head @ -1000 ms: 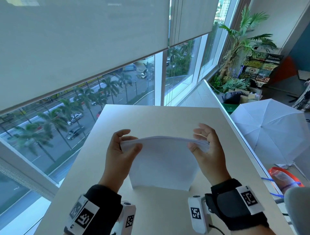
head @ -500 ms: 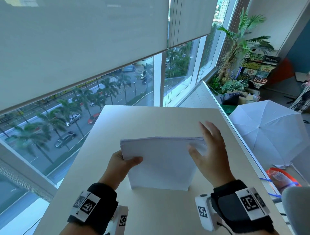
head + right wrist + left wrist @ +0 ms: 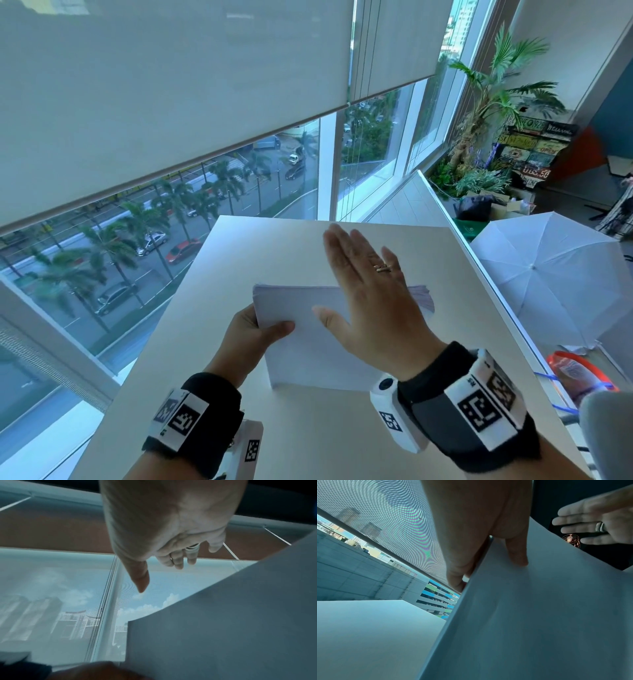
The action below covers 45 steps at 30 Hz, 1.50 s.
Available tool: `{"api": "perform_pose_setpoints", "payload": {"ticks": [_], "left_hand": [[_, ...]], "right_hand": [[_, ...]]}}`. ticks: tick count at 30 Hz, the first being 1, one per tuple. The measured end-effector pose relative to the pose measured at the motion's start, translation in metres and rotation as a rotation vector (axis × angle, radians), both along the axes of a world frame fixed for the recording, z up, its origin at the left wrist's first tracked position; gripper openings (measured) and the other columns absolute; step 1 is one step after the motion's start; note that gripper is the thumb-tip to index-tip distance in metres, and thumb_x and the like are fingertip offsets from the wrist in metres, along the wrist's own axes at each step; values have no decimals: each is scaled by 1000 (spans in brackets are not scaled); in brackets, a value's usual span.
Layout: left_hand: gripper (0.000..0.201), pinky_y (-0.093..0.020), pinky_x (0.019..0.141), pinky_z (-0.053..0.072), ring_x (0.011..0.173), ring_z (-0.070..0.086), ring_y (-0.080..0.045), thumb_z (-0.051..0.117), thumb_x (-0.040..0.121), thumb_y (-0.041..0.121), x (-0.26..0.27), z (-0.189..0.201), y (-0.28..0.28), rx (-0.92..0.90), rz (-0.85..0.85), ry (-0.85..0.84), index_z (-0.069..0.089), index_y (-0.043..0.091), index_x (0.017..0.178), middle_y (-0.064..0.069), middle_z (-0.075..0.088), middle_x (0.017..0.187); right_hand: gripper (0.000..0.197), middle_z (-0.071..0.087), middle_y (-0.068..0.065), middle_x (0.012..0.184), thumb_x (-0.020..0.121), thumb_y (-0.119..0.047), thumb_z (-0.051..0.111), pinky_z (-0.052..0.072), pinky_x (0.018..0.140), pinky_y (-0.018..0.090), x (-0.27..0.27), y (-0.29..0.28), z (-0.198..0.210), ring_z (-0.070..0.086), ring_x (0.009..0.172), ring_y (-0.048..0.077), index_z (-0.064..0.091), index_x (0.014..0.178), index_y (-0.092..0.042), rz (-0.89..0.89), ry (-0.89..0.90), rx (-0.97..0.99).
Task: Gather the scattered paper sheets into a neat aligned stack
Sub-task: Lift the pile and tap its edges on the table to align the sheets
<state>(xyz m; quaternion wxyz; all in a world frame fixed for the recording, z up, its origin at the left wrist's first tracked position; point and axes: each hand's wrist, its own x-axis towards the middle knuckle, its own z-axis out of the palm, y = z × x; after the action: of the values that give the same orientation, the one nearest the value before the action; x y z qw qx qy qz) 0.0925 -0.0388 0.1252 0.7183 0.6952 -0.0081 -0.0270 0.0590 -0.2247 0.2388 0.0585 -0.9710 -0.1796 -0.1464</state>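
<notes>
The paper stack [image 3: 308,329] stood on its lower edge on the white surface [image 3: 239,260], near the surface's middle, leaning with its top edge tipped away. At the far right top corner the sheet edges were fanned slightly, not flush.

Left hand [image 3: 251,337]: grip closed on the stack's left edge, thumb pressed on the near face and fingers behind. The left wrist view confirmed this pinch, with the thumb flat on the paper [image 3: 539,615] and the fingers on the other side of the edge.

Right hand [image 3: 370,294]: grip released, fingers straight and together, palm down, held over the top edge of the stack toward its right side. Whether the palm touched the paper could not be told from the head view; in the right wrist view the palm and the extended fingers [image 3: 176,559] stood apart from the sheet [image 3: 223,635]. A ring [image 3: 383,268] was on one finger.

Surroundings: roller blind [image 3: 171,85] over the window beyond the surface, a white umbrella [image 3: 548,274] to the right, a potted palm [image 3: 493,96] at far right.
</notes>
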Motion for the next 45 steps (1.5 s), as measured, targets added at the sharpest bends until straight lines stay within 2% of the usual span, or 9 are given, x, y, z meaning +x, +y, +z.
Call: {"api": "perform_pose_setpoints", "payload": {"ticks": [9,13,17,21,27,32,38,42,45], "left_hand": [[49,-22,67,56,77,71,-14,75,49,32,2,10,1,-40,0,-62,71,11,93,0,78,84],[44,-23,68,57,76,70,-13,75,49,31,4,11,0,-56,3,-67,71,16,89,3,78,82],[43,-20,66,56,75,70,-11,74,49,30,4,11,0,-72,-5,-74,70,14,89,4,77,81],[42,-21,68,56,74,70,-11,74,50,30,4,11,0,-79,-12,-76,70,15,89,4,77,81],[42,-22,68,56,76,70,-11,74,50,31,5,10,0,-64,-11,-75,70,15,89,3,77,82],[44,-20,65,56,75,70,-11,74,50,30,4,12,1,-78,-19,-84,69,12,90,3,77,81],[42,-19,66,56,72,69,-8,74,50,31,3,13,1,-75,-20,-94,69,14,88,5,77,79],[40,-19,66,55,71,69,-7,73,49,32,4,12,-1,-70,-4,-95,69,17,86,6,77,78],[36,-24,70,55,73,68,-9,73,50,31,5,11,-2,-62,8,-90,70,19,84,6,77,79]], "right_hand": [[74,49,4,142,73,-46,44,29,101,45,4,11,-5,52,127,22,38,138,-11,11,29,10],[74,18,-1,158,85,-45,46,9,116,47,5,-1,-12,19,145,19,13,148,-23,30,189,-79],[69,54,6,138,73,-52,42,38,97,59,-2,-21,-5,54,124,27,42,135,-22,-174,115,-45],[68,34,0,151,83,-57,42,14,110,62,-2,-46,-8,31,140,24,25,144,-31,-267,178,-104],[76,37,8,150,71,-61,32,28,101,64,-9,-70,-14,37,136,34,28,140,-30,-308,146,25],[93,34,9,151,73,-80,11,27,110,44,-6,-85,-30,33,139,27,42,139,-21,-186,73,295],[54,58,23,127,73,4,29,24,90,-11,-7,-105,-39,57,117,20,64,116,1,-353,-267,813],[55,60,-7,128,67,6,29,34,91,1,-5,-107,-53,60,113,12,73,100,-3,-330,-275,789],[50,42,-16,135,67,-3,35,30,90,-8,-6,-105,-58,42,109,-29,72,101,-5,-252,-208,880]]}}
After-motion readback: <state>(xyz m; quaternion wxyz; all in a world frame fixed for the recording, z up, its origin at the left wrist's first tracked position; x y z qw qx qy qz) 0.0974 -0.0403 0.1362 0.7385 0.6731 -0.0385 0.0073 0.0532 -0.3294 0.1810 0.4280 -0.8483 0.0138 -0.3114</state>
